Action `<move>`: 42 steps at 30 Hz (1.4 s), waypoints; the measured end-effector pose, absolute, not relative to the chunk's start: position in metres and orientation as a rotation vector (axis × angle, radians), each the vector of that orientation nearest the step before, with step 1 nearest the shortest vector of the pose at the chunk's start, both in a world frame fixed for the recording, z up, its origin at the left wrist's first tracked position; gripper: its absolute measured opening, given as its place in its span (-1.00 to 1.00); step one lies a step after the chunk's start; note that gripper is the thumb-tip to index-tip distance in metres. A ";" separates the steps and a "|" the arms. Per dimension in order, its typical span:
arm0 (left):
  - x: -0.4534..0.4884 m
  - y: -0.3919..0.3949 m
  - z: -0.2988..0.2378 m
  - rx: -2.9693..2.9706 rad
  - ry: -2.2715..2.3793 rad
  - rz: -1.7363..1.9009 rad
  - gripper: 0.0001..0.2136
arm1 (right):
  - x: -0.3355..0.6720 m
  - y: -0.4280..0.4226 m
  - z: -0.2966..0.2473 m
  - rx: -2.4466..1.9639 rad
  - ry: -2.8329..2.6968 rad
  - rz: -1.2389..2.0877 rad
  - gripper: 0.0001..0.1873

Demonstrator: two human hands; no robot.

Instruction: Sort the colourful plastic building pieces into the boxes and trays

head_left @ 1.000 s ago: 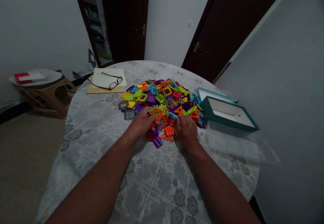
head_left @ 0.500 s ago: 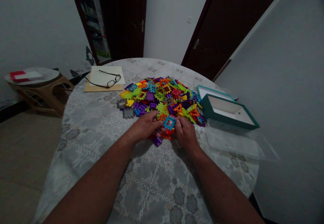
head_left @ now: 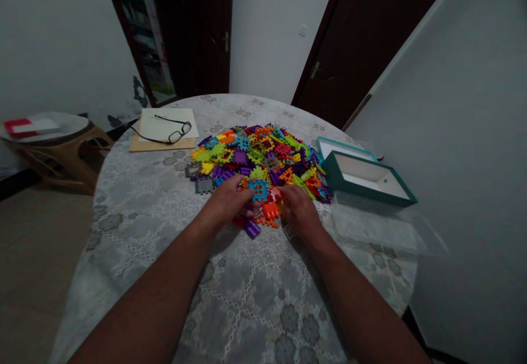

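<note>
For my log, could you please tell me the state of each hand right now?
Left hand: closed, pinching the blue piece.
Right hand: curled at the pile; grip cannot be told.

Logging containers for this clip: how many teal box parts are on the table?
2. The deep teal box lies right of the tile pile; the shallow teal tray lies just behind it. None seems hidden.

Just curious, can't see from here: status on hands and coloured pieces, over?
Left hand, right hand at near edge of pile. Blue tile between them, grip unclear. Teal box aside, right.
</note>
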State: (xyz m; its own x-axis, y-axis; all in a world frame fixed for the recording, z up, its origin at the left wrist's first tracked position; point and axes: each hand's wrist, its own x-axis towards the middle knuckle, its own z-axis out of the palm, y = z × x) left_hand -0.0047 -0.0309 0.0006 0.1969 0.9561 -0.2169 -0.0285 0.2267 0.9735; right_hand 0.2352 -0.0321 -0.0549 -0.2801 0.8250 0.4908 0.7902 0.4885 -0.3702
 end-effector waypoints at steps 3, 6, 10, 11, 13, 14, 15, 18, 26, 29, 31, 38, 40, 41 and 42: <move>-0.004 -0.031 0.005 0.985 1.136 0.986 -0.70 | 0.238 -0.025 -0.062 -1.445 -2.221 -0.057 -0.70; -0.003 -0.032 0.006 0.968 1.136 1.009 -0.70 | 0.235 -0.023 -0.064 -1.518 -2.254 -0.115 -0.78; -0.003 -0.031 0.004 0.980 1.120 1.008 -0.74 | 0.235 -0.024 -0.060 -1.510 -2.229 -0.119 -0.80; -0.003 -0.031 0.004 0.980 1.119 1.006 -0.75 | 0.236 -0.025 -0.059 -1.494 -2.211 -0.108 -0.80; -0.004 -0.030 0.003 0.990 1.123 1.007 -0.76 | 0.238 -0.027 -0.057 -1.446 -2.160 -0.081 -0.77; -0.004 -0.030 0.004 0.999 1.127 1.007 -0.76 | 0.239 -0.029 -0.056 -1.420 -2.128 -0.067 -0.76; -0.004 -0.030 0.004 1.010 1.133 1.003 -0.76 | 0.241 -0.030 -0.055 -1.398 -2.096 -0.051 -0.74; -0.003 -0.030 0.004 1.027 1.157 0.989 -0.74 | 0.244 -0.032 -0.055 -1.360 -2.019 0.012 -0.70; -0.001 -0.031 0.002 1.029 1.160 0.971 -0.72 | 0.248 -0.037 -0.049 -1.299 -2.050 0.180 -0.71; -0.002 -0.031 0.001 1.053 1.168 0.953 -0.71 | 0.245 -0.038 -0.046 -1.350 -1.929 0.285 -0.72; -0.002 -0.031 0.000 1.063 1.173 0.949 -0.71 | 0.242 -0.038 -0.046 -1.412 -1.753 0.410 -0.72; 0.000 -0.032 0.001 1.057 1.144 0.976 -0.71 | 0.234 -0.038 -0.046 -1.302 -1.024 1.207 -0.58; 0.001 -0.032 -0.001 1.062 1.150 0.969 -0.69 | 0.232 -0.039 -0.044 -1.251 -0.934 1.249 -0.55; 0.001 -0.032 -0.002 1.061 1.150 0.966 -0.68 | 0.231 -0.040 -0.042 -1.238 -0.916 1.268 -0.53; 0.002 -0.032 -0.003 1.057 1.147 0.960 -0.67 | 0.230 -0.041 -0.041 -1.224 -0.908 1.290 -0.53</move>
State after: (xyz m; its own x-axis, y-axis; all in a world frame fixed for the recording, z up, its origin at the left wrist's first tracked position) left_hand 0.0018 -0.0316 -0.0033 0.1609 0.9612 -0.2242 -0.0516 0.2350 0.9706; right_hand 0.2295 -0.0408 -0.0413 0.1179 0.9824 -0.1451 -0.1945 -0.1205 -0.9735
